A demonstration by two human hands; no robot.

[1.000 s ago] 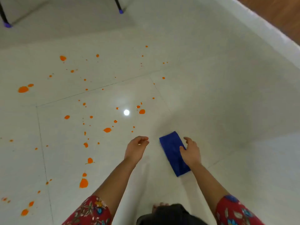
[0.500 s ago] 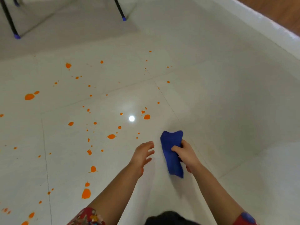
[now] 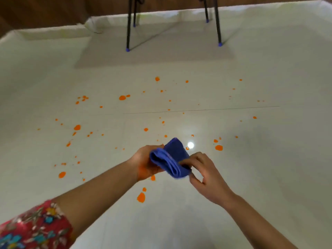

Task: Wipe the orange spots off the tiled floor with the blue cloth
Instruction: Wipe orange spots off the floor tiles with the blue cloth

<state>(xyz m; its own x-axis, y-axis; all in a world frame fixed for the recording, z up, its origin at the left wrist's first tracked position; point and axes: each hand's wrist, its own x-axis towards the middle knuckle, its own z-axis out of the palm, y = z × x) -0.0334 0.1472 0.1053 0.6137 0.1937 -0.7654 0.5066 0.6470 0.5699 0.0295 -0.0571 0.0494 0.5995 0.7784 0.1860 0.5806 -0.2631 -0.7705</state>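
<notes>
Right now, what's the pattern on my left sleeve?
The sleeve is red with a colourful floral print, clearest in the head view.

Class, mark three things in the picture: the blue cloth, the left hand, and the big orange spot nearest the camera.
blue cloth [image 3: 175, 151]: head view, dark upper face.
left hand [image 3: 144, 163]: head view, middle of the hand.
big orange spot [image 3: 141, 197]: head view, its middle.

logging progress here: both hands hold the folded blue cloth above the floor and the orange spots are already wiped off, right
Not quite. The head view shows the left hand and the right hand holding the folded blue cloth above the tiled floor, as you say. But the orange spots are not wiped off: they lie scattered across the tiles.
</notes>
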